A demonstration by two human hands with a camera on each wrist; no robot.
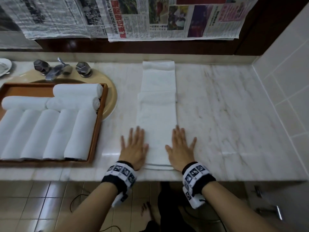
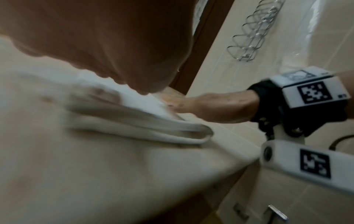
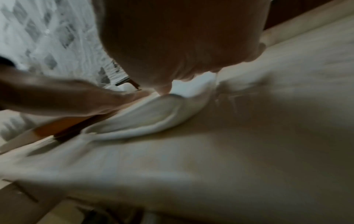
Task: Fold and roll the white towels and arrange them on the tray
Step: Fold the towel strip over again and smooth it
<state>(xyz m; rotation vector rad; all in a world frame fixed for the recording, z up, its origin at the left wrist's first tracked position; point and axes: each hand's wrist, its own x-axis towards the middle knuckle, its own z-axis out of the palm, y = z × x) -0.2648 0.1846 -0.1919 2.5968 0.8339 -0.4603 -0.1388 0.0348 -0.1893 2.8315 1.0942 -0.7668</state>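
Marble counter [image 1: 217, 114] spans the head view from left to right, bounded at the upper edge by a low ledge under hanging newspaper sheets [image 1: 150, 17] and at the right by a tiled wall [image 1: 284, 81]; its near edge runs across the lower third of the frame, with floor tiles below. Bare marble lies to the right of centre, between the folded towel and the wall. A long white folded towel [image 1: 158, 106] lies in the centre of the frame, its far end touching the ledge and its near end just short of the counter's front edge. The left hand [image 1: 133, 148] lies flat with fingers straight and spread, palm on the towel's left margin and partly on the marble; the right hand [image 1: 181, 148] mirrors it on the right margin. Neither hand curls round the cloth; both press it. Wrist views, blurred, show the layered near end of the towel [image 2: 153, 133] between the two palms. At left, a wooden tray [image 1: 98, 124] rests over the sink basin [image 1: 112, 97], its right rim near the towel but apart from it; it holds rolled towels [image 1: 50, 134], five side by side with three more laid crosswise behind. A faucet [image 1: 55, 71] stands at upper left.
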